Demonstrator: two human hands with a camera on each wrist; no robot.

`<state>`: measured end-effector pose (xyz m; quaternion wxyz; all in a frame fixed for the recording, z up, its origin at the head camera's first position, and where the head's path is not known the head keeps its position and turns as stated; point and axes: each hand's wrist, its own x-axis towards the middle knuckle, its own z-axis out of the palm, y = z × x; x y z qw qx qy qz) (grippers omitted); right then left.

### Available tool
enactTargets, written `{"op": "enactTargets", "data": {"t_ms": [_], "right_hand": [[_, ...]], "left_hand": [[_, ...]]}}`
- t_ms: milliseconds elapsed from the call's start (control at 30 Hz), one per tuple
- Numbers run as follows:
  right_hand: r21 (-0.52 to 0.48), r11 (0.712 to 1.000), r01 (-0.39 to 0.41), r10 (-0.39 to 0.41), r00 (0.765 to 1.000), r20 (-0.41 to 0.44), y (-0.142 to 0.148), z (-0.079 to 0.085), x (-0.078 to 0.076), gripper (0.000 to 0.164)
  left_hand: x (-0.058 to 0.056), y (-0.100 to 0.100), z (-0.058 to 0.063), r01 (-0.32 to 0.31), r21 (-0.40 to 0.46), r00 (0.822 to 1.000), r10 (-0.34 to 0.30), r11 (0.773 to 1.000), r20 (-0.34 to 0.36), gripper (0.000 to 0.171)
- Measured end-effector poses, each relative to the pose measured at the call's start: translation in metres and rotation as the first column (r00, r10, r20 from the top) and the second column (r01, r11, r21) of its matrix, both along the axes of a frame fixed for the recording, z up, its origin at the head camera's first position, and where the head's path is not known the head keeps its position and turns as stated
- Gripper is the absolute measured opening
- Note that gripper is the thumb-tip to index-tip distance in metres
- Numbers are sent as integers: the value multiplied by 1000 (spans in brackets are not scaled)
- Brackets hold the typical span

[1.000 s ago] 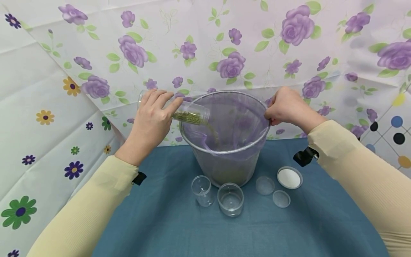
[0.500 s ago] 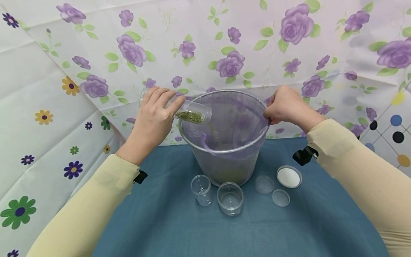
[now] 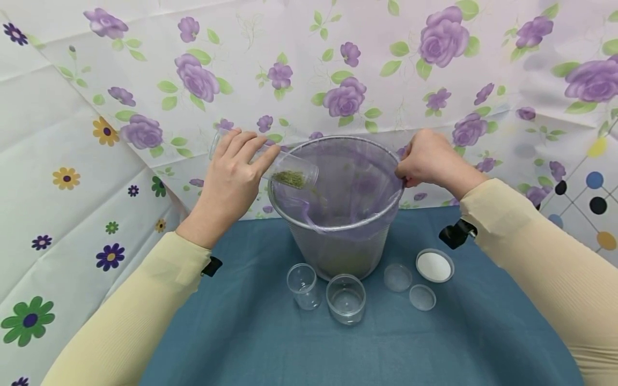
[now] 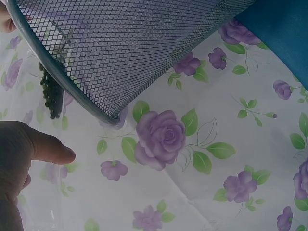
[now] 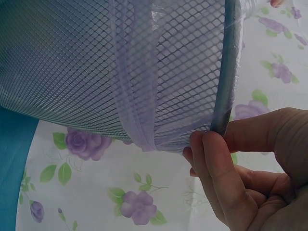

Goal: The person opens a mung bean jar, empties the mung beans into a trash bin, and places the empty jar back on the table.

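In the head view my left hand [image 3: 232,179] grips a clear plastic jar [image 3: 309,170], tilted with its mouth over the left rim of a mesh wastebasket [image 3: 338,254]. Small green beans [image 3: 289,178] lie along the jar's lower side, and a few fall into the basket. A thin purple plastic bag [image 3: 359,185] lines the basket and folds over its rim. At the right rim my right hand [image 3: 429,158] pinches the bag against the edge. The right wrist view shows the thumb inside the rim [image 5: 231,62] and fingers outside. What lies at the basket's bottom is unclear.
In front of the basket stand two open clear containers, a narrow cup [image 3: 305,287] and a wider tub [image 3: 346,300]. To their right lie two clear lids [image 3: 398,277] and a round lid with a white disc [image 3: 434,267]. A blue cloth [image 3: 309,354] covers the table.
Fewer beans remain in the jar; they have slid toward its mouth and dropped into the basket. The jar tilts slightly more steeply. My right hand keeps its place at the rim.
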<state>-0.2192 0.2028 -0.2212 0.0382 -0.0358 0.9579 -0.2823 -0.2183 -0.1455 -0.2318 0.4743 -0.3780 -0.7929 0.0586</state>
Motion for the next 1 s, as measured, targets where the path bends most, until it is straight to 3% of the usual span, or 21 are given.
{"op": "enactTargets", "data": {"t_ms": [733,1000], "right_hand": [[-7,1000,4,-4,1000,-5,-1,0,1,18],[5,1000,0,0,1000,-6,0,-1,1,18]], "left_hand": [[-3,5,2,4,-56,1000,-4,998,1,34],[-2,7,1,-6,-40,999,7,999,34,30]]}}
